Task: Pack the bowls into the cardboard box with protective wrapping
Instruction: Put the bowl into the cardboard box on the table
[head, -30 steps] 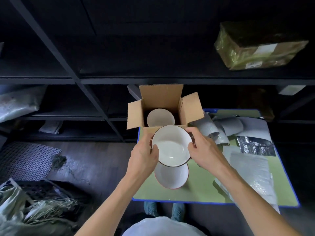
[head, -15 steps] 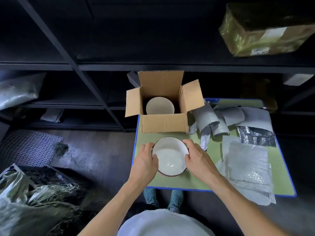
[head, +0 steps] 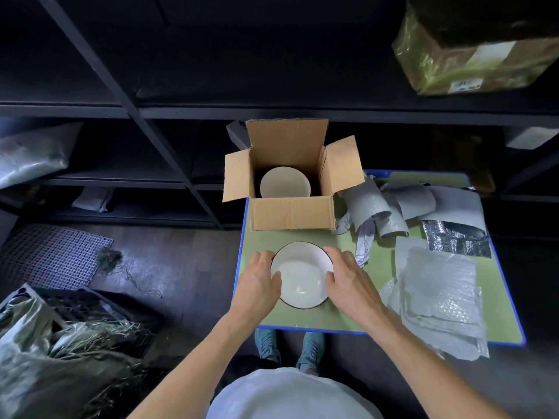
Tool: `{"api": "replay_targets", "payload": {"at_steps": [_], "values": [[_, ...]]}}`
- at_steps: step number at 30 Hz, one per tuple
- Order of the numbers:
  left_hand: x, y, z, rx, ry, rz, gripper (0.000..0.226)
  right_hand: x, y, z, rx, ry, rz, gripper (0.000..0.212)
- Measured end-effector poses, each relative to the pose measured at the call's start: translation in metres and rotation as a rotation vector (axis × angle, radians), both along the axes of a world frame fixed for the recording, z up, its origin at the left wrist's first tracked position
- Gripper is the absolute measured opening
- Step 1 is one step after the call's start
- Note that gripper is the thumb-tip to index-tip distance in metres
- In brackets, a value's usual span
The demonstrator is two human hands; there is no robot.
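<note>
- Left hand (head: 257, 285) and right hand (head: 348, 282) grip the white, dark-rimmed glazed ceramic bowl (head: 301, 275) at nine and three o'clock.
- Likely stiff, slippery, breakable; best held under the rim.

Dark-rimmed white bowl (head: 302, 275) upright on the green desk (head: 302, 320), gripped at its 9 o'clock rim by the left hand (head: 257, 285) and at 3 o'clock by the right hand (head: 352, 282). At 12 o'clock from it, open cardboard box (head: 292, 213), flaps up, second bowl (head: 285, 182) inside. At 3 o'clock, stacked bubble wrap (head: 438, 285); toward 1 o'clock, curled grey foam sheets (head: 378, 207) and a foil sheet (head: 456, 241).
</note>
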State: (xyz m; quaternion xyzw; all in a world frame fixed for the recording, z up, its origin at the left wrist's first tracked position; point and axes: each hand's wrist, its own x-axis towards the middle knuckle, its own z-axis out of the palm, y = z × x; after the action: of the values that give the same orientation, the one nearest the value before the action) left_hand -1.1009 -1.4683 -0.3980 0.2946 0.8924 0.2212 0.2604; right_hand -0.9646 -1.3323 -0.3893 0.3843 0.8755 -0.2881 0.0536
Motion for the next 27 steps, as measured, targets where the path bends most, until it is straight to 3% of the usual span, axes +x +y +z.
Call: {"api": "replay_targets", "payload": {"at_steps": [6,15,22,27], "values": [[-0.006,-0.001,0.017,0.059,0.210,-0.038,0.032,-0.003,0.007,0.012,0.185,0.054,0.074,0.042],[-0.055,0.037,0.056,0.209,0.497,-0.105,0.022,-0.057,0.042,0.056,0.215,0.198,0.146,0.034],[-0.101,0.074,0.045,0.065,0.574,-0.098,0.048,-0.114,0.079,0.060,0.207,0.136,0.157,0.037],[-0.107,0.088,0.033,0.025,0.627,-0.121,0.059,-0.146,0.093,0.049,0.156,-0.037,0.210,0.035]]}}
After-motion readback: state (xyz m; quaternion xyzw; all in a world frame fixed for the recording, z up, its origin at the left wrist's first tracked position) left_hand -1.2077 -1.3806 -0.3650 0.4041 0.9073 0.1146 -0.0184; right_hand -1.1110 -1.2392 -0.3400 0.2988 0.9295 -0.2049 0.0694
